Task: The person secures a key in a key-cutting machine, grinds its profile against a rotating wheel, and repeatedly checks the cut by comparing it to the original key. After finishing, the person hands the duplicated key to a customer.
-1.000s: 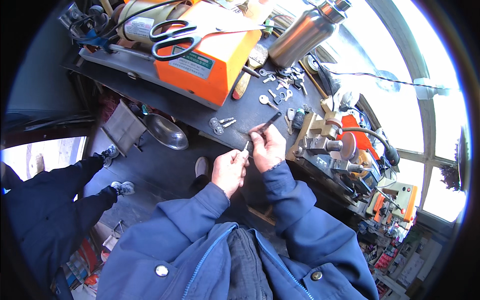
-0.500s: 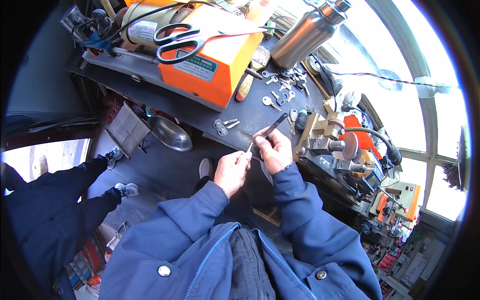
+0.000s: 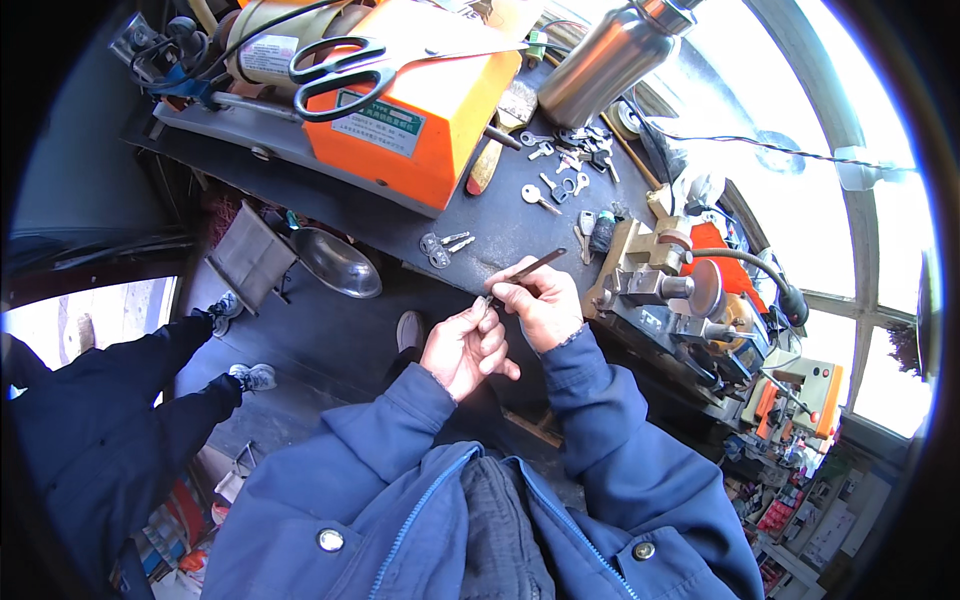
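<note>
In front of my chest, just off the bench edge, both hands meet. My right hand [image 3: 543, 309] grips a slim dark file [image 3: 541, 264], whose free end points up and right over the bench. Thumb and forefinger of my left hand [image 3: 466, 346] pinch a small metal piece that looks like a key [image 3: 488, 299], mostly covered by fingers. Its other fingers are loosely curled. The file's lower end is at the pinched piece; contact cannot be made out. On the bench beyond lie a pair of keys [image 3: 445, 248], a single key [image 3: 539, 198] and a loose key pile [image 3: 585, 150].
An orange machine [image 3: 420, 110] carries black-handled scissors [image 3: 345, 75]. A steel bottle [image 3: 610, 70] stands behind the keys, near a wooden-handled brush [image 3: 484, 166]. Right of my hands is a key-cutting machine [image 3: 655, 270]. Another person's legs [image 3: 180, 350] and a folding stool [image 3: 252, 258] are left.
My left hand has turned, its lower fingers loosening from a closed fist. The file has tilted lower and shows its narrow edge. The view has shifted slightly.
</note>
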The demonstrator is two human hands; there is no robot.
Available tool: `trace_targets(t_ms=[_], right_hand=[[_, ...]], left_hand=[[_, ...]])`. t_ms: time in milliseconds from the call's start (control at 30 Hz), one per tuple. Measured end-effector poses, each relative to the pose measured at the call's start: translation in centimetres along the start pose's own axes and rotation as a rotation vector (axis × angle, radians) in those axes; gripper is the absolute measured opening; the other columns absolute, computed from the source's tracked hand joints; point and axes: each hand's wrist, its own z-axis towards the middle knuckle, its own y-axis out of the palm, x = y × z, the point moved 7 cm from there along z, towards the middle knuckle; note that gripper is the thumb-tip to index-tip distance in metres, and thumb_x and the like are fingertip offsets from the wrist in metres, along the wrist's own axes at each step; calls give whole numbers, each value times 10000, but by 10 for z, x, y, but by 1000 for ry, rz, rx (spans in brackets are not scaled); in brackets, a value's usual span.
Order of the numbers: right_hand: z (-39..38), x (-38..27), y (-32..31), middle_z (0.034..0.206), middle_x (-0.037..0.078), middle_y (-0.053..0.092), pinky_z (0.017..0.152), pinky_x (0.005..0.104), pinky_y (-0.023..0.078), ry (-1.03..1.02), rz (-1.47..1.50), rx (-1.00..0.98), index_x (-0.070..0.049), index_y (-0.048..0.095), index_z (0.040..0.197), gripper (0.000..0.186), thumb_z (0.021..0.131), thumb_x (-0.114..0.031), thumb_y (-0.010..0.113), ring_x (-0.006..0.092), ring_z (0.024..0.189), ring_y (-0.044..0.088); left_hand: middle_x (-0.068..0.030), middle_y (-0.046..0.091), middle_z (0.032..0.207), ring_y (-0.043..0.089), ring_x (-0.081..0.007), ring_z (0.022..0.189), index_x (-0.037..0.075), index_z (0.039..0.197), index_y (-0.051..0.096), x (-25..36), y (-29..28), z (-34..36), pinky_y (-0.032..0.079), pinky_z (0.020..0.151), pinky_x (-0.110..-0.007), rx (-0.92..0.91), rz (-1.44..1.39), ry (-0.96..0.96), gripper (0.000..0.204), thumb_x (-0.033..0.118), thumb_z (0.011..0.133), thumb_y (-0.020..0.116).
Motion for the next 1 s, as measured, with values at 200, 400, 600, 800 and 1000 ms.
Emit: trace_targets(t_ms=[200,400,600,800,1000], right_hand=[[7,-6,-6,774,4,682,499,192,410,-44,39,244,-2,732,1024,132,933,24,640,27,557,491],[6,-9,-1,783,-11,668,565,210,425,-104,-91,79,-8,735,969,118,920,28,634,40,618,515],[10,-1,-2,744,-17,640,573,207,434,-64,-39,89,-2,724,982,94,926,8,649,36,633,531],[6,-9,-11,831,9,683,669,226,490,-119,-73,190,0,713,947,74,920,8,644,59,730,584],[7,-14,-9,829,23,683,737,247,507,-174,-214,164,4,702,960,86,912,20,633,89,780,607]], left_hand=[[-38,510,664,547,-198,561,105,856,517,-1,2,0,584,734,-550,-17,-35,-9,369,365,1090,397],[-44,485,665,520,-186,532,82,872,512,0,2,1,600,724,-538,40,11,66,371,360,1091,399],[-11,476,642,493,-129,487,69,850,527,19,2,-7,556,558,-354,335,692,242,335,299,1084,458],[-180,651,666,628,-379,590,88,811,610,45,41,-24,486,551,-442,580,1794,710,207,229,963,606],[-111,613,601,601,-323,530,110,765,592,47,65,-24,437,539,-417,391,2202,908,178,200,910,644]])
